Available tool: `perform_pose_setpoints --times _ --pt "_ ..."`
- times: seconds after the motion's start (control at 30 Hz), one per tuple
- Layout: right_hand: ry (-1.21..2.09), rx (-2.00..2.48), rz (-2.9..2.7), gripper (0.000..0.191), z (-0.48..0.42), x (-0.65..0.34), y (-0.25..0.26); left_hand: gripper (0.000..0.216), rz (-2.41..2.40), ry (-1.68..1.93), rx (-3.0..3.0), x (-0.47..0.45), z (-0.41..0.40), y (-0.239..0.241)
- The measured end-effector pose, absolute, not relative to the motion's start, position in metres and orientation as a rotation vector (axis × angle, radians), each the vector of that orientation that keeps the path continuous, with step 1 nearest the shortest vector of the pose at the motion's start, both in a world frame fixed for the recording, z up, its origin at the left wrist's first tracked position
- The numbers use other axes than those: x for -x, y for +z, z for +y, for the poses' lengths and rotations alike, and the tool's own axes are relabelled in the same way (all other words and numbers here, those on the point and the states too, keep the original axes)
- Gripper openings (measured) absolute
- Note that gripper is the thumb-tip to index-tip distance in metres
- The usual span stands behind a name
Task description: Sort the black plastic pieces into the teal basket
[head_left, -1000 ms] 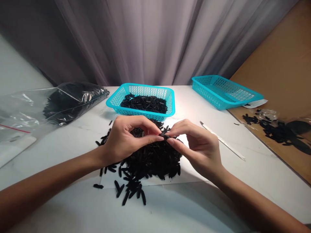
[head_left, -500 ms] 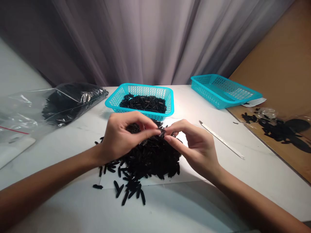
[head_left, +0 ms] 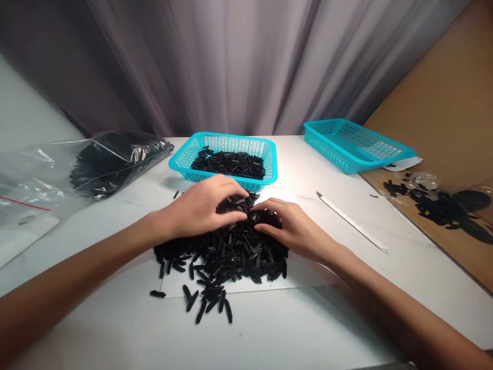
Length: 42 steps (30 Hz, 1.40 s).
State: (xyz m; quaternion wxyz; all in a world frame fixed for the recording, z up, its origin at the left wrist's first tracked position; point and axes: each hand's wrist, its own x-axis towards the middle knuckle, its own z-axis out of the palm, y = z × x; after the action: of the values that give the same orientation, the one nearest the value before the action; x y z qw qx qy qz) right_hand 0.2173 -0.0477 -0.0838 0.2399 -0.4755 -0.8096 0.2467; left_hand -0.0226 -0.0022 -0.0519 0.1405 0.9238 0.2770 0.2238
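Note:
A heap of small black plastic pieces [head_left: 231,252] lies on a white sheet [head_left: 308,275] in the middle of the table. My left hand [head_left: 202,208] rests palm down on the far top of the heap, fingers stretched forward and thumb below them. My right hand [head_left: 288,226] sits on the heap's right side. Its fingers curl down into the pieces and the tips are hidden. The fingertips of the two hands nearly meet. Just behind them stands a turquoise basket [head_left: 269,177] partly filled with the same black pieces.
A second turquoise basket [head_left: 356,144] stands at the back right. A thin white strip [head_left: 352,222] lies right of the heap. A clear bag of black pieces [head_left: 108,159] lies at the left. More black pieces sit on the brown board [head_left: 442,205] at right. A curtain hangs behind.
Both hands were raised above the heap, pinching one black piece between them. They have dropped onto the heap, and the piece is no longer held up.

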Motion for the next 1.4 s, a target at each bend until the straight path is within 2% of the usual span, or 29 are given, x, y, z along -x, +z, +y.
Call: perform_pose_setpoints --times 0.07,0.3,0.53,1.2,1.4 --pt "0.702 1.284 -2.142 0.023 -0.047 -0.216 -0.084 0.033 0.738 0.549 -2.677 0.017 -0.011 -0.054" --pt "0.695 1.15 -1.987 0.019 -0.054 -0.208 -0.082 0.013 0.733 0.861 -2.539 0.009 -0.023 -0.061" --pt "0.757 1.182 -1.921 0.013 -0.058 -0.202 -0.081 0.004 0.782 0.903 -2.521 0.006 -0.023 -0.066" --pt "0.834 1.049 -1.873 0.008 -0.062 -0.209 -0.061 0.006 0.782 1.132 -2.549 0.008 -0.029 -0.052" --pt "0.997 1.028 -1.764 0.012 -0.066 -0.208 -0.058 0.005 0.728 1.174 -2.603 0.009 -0.03 -0.047"
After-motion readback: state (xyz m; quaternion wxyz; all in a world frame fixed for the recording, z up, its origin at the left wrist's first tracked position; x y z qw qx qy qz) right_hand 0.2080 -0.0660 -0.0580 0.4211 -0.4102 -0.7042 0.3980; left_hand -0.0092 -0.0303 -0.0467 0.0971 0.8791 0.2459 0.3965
